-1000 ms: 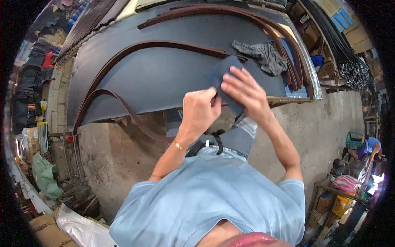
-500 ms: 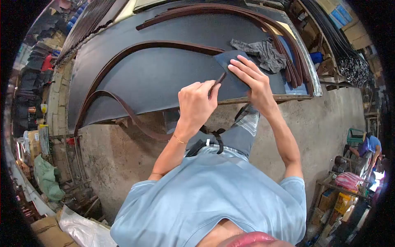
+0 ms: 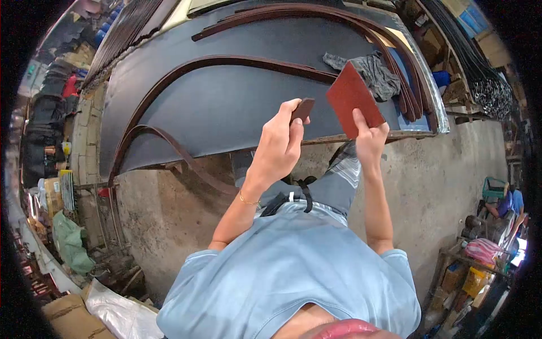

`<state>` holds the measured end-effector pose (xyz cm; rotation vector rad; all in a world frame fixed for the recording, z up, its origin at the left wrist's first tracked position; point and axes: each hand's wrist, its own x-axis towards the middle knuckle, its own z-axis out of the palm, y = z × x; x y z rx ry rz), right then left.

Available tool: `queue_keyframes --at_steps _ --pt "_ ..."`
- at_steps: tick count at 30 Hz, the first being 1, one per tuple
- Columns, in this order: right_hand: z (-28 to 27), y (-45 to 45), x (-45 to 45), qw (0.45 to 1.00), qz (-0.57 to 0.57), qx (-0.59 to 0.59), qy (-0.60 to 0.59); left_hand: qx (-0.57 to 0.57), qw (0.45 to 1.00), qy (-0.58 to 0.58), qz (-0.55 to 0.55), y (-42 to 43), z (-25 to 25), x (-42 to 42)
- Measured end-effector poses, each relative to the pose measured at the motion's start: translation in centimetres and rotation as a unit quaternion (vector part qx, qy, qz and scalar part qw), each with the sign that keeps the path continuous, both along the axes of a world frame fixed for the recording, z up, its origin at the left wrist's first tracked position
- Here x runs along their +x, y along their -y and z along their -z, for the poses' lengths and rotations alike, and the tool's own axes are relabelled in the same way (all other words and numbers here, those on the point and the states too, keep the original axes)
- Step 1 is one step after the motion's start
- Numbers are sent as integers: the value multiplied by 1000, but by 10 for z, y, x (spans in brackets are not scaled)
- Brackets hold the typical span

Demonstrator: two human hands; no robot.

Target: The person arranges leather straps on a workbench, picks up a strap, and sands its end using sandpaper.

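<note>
My left hand [image 3: 279, 133] is closed on the squared end of a dark brown strip [image 3: 304, 109], which looks like a leather strap. A thin brown strap [image 3: 180, 153] loops off the table's left side and passes behind my left forearm; whether it is the same piece is hidden. My right hand [image 3: 370, 138] pinches a reddish-brown sheet of sandpaper [image 3: 354, 101] by its lower corner, thumb on the red face. The sheet is raised over the table's front edge, apart from the strip. A crumpled grey cloth [image 3: 375, 76] lies just behind it.
A long dark strap bundle [image 3: 169, 79] curves across the black tabletop [image 3: 237, 107]. More brown straps [image 3: 293, 12] arc along the back and right. Black strips [image 3: 480, 62] hang at far right. A person [image 3: 511, 203] is at the lower right, near a cluttered shelf [image 3: 446, 271].
My right hand has turned the sandpaper from its dark side to its red face and lifted it away from the strip. My left hand has tilted the strip end up.
</note>
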<state>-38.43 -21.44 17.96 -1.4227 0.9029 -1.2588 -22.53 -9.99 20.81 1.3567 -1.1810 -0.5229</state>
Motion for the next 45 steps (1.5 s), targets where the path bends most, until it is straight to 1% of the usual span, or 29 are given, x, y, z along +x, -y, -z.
queue_keyframes --at_steps 1,2,3,5,6,8,11,14,15,17,19,20,21,22,23,24,26,27,28,30,31,34,35,36,39,40,42,43,45 --pt "-8 -12 -1 998 -30 51 -12 8 1000 26 2 1 -2 0" --pt "-10 -23 -1 998 -24 55 -13 16 999 51 5 1 -3 -2" --pt "-13 -31 0 998 -33 51 -10 17 999 50 10 3 -2 -4" --pt "-12 -39 3 998 -63 29 -1 -35 990 133 -28 8 -1 -7" --pt "-15 -44 6 998 -60 30 -3 -34 990 132 -25 10 -1 -9" --pt "-20 -54 12 993 -114 22 9 -84 978 179 -63 17 1 -14" --pt "-22 -61 16 969 -88 -208 -99 -92 965 227 -92 22 9 -18" --pt "-17 -53 21 951 -93 -264 -128 -81 948 288 -113 18 2 -16" --pt "-7 -48 24 960 -99 -231 -123 -80 948 286 -117 17 5 -16" --pt "-12 -52 22 951 -113 -259 -126 -46 935 327 -127 17 8 -11" --pt "-15 -58 24 926 -108 -330 -145 -14 941 320 -110 10 5 -4" --pt "-10 -55 26 927 -107 -327 -146 19 948 307 -87 7 4 -5" --pt "-1 -45 30 956 -123 -243 -106 -43 945 303 -118 12 8 -8" --pt "3 -39 32 976 -140 -155 -67 -42 946 299 -116 13 8 -12" --pt "5 -37 31 975 -140 -154 -71 -42 947 297 -114 13 7 -14" --pt "3 -40 29 975 -141 -159 -68 -47 946 301 -114 16 4 -11" --pt "-13 -56 25 941 -96 -308 -105 -31 947 295 -123 14 3 -6" --pt "-12 -52 25 933 -103 -323 -123 -55 945 300 -119 13 3 -5" --pt "-8 -44 29 932 -99 -326 -124 -89 941 305 -115 18 1 -4" --pt "4 -37 29 962 -126 -224 -89 -69 948 290 -112 16 2 -10" --pt "-4 -42 26 946 -109 -287 -105 -61 952 281 -106 18 1 -8" --pt "2 -35 28 947 -109 -289 -89 -73 943 309 -102 20 1 -3" --pt "2 -30 31 963 -132 -217 -88 -67 945 304 -100 23 3 -4" --pt "1 -35 26 963 -134 -216 -91 -57 948 299 -96 22 6 -5" --pt "-3 -38 28 911 -98 -381 -125 -43 945 310 -97 21 5 0" --pt "4 -40 28 914 -102 -372 -127 -33 946 307 -96 16 8 -2" --pt "10 -23 33 958 -124 -243 -91 -50 943 314 -102 24 11 -4" --pt "6 -26 31 949 -102 -275 -118 -45 951 286 -105 24 10 -6" --pt "1 -28 35 942 -91 -304 -108 -56 943 310 -110 28 2 -2"
